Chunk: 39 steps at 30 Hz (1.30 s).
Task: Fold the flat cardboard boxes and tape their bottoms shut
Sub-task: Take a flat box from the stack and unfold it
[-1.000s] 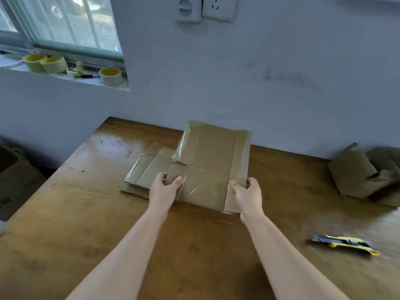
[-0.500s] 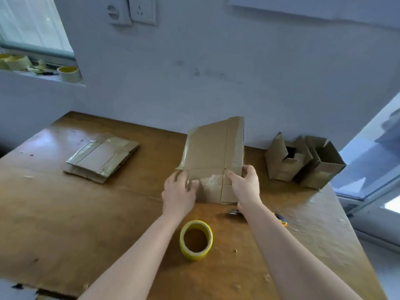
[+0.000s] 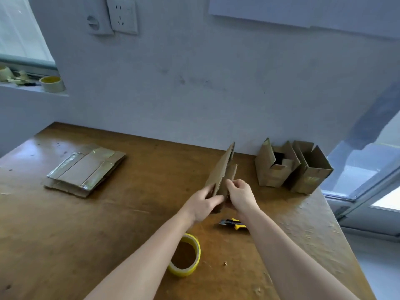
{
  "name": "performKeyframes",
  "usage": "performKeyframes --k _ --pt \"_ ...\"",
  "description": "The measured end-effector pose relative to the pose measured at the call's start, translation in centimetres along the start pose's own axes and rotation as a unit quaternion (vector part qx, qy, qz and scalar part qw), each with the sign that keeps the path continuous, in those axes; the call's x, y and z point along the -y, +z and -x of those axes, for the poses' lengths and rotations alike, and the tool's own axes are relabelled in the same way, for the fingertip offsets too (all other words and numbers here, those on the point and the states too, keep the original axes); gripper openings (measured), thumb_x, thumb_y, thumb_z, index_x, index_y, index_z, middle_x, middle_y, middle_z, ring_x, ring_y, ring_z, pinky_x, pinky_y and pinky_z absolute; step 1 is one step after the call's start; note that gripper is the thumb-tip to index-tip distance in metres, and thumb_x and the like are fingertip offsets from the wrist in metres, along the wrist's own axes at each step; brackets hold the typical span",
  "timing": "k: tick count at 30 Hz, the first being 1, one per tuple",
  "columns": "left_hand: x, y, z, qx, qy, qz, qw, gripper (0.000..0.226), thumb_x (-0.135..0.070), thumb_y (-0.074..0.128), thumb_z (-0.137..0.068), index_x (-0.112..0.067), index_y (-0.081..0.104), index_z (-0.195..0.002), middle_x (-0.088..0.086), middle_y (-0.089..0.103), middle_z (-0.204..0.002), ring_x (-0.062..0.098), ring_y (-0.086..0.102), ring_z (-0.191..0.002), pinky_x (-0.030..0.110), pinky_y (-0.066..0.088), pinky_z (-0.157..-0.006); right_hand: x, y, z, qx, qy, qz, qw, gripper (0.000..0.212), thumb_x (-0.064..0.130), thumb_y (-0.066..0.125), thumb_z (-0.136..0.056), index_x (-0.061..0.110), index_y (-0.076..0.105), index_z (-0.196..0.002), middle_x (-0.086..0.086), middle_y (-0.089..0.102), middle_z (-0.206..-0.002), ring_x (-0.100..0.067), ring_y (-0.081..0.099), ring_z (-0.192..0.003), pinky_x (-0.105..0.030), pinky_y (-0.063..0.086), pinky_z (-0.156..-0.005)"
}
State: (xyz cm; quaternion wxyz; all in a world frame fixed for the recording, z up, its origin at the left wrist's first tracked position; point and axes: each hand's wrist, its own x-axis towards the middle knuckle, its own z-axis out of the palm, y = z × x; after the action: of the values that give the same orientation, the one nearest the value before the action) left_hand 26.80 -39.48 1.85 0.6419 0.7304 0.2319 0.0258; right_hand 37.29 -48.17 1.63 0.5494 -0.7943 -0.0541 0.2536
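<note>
Left hand (image 3: 202,205) and right hand (image 3: 240,195) each pinched the near end of a flattened cardboard box (image 3: 221,173), held edge-on and tilted above the table (image 3: 65,234), right of its middle. A yellow utility knife (image 3: 232,224) lay just nearer, and a tape roll (image 3: 186,256) toward the near edge. A stack of flat boxes (image 3: 86,171) lay toward the left edge; two folded boxes (image 3: 292,172) stood at the far right corner.

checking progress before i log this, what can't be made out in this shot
Head view only:
- held flat box: edge-on, so its faces and any tape are unseen.
- folded boxes: bottoms sit on the table, taping unseen.
- utility knife: rear end hidden by the right forearm.
- windowsill clutter: cut by the left edge, blurred.
</note>
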Motion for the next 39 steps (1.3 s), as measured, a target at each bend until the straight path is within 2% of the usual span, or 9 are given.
performKeyframes --k 5,11,14,18,27,30,33,36,39 --pt "-0.5 -1.0 -1.0 -0.177 -0.004 -0.221 0.959 0.027 -0.025 0.050 -0.093 -0.017 0.051 -0.066 -0.001 0.055 -0.065 0.015 0.052 -0.056 0.031 0.041 -0.048 -0.2 0.1 -0.6 -0.016 0.016 0.005 1.000 0.034 0.022 0.061 -0.083 0.014 0.052 -0.115 -0.005 0.065 -0.099 -0.023 0.066 -0.087 -0.041 0.060 -0.076" --pt "-0.4 -2.2 -0.3 -0.263 0.025 -0.180 0.948 0.032 -0.020 0.050 -0.095 -0.013 0.052 -0.064 0.000 0.054 -0.063 0.010 0.046 -0.056 0.019 0.028 -0.048 0.8 -1.5 -2.1 -0.070 0.033 0.033 0.996 0.086 0.022 0.074 -0.075 0.013 0.025 -0.146 -0.011 0.048 -0.133 -0.031 0.053 -0.113 -0.037 0.050 -0.083" --pt "0.0 -2.5 0.2 -0.259 0.005 -0.069 0.963 0.033 -0.016 0.051 -0.091 -0.013 0.044 -0.059 -0.006 0.042 -0.055 0.009 0.037 -0.053 0.023 0.026 -0.051 1.5 -2.9 -2.5 -0.076 -0.009 0.061 0.995 0.086 0.013 0.068 -0.081 0.022 0.020 -0.151 -0.010 0.040 -0.146 -0.031 0.049 -0.123 -0.040 0.051 -0.090" --pt "0.3 -2.8 0.2 -0.289 -0.029 0.024 0.957 0.022 -0.015 0.050 -0.092 0.000 0.058 -0.077 0.009 0.052 -0.073 0.017 0.044 -0.067 0.032 0.031 -0.059 1.5 -4.4 -2.4 -0.015 -0.132 0.168 0.977 0.064 -0.002 0.057 -0.083 0.023 0.047 -0.141 -0.003 0.058 -0.132 -0.014 0.053 -0.101 -0.022 0.047 -0.067" --pt "0.7 -2.9 -0.7 -0.396 0.025 -0.208 0.894 0.040 -0.019 0.065 -0.089 -0.017 0.052 -0.127 0.004 0.057 -0.121 0.016 0.055 -0.104 0.018 0.045 -0.078 1.0 -4.2 -2.5 0.093 -0.258 0.392 0.878 0.046 0.023 0.052 -0.087 0.022 0.058 -0.132 0.006 0.046 -0.146 -0.020 0.043 -0.131 -0.035 0.036 -0.105" --pt "0.6 -2.9 -1.0 -0.323 0.068 -0.248 0.911 0.041 -0.050 0.068 -0.081 -0.020 0.058 -0.107 -0.006 0.059 -0.101 0.009 0.055 -0.090 0.014 0.040 -0.066 0.9 -4.0 -2.7 0.124 -0.254 0.454 0.845 0.059 0.060 0.047 -0.089 0.024 0.055 -0.135 0.008 0.042 -0.149 -0.019 0.036 -0.136 -0.044 0.029 -0.111" --pt "0.7 -3.6 -0.8 -0.185 0.057 -0.368 0.910 0.080 -0.082 0.036 -0.074 -0.019 0.067 -0.112 -0.006 0.060 -0.113 0.013 0.052 -0.110 0.026 0.045 -0.087 1.2 -4.2 -2.9 0.203 -0.226 0.470 0.829 0.100 0.089 0.044 -0.065 0.026 0.044 -0.143 0.004 0.026 -0.157 -0.024 0.018 -0.145 -0.054 0.020 -0.114" --pt "0.7 -5.0 -0.6 -0.110 0.029 -0.459 0.881 0.087 -0.085 0.039 -0.073 -0.023 0.058 -0.131 -0.009 0.052 -0.131 0.013 0.044 -0.124 0.038 0.040 -0.103 2.1 -4.6 -3.7 0.255 -0.209 0.458 0.825 0.084 0.072 0.064 -0.071 0.027 0.049 -0.139 0.001 0.030 -0.156 -0.025 0.023 -0.143 -0.051 0.026 -0.114" --pt "1.0 -5.5 -1.0 -0.146 0.043 -0.420 0.895 0.054 -0.052 0.059 -0.087 -0.029 0.052 -0.136 -0.008 0.054 -0.133 0.014 0.049 -0.122 0.031 0.040 -0.099 2.9 -4.7 -4.5 0.183 -0.242 0.395 0.867 0.039 0.044 0.070 -0.083 0.023 0.066 -0.116 0.002 0.065 -0.116 -0.019 0.058 -0.111 -0.030 0.050 -0.085"
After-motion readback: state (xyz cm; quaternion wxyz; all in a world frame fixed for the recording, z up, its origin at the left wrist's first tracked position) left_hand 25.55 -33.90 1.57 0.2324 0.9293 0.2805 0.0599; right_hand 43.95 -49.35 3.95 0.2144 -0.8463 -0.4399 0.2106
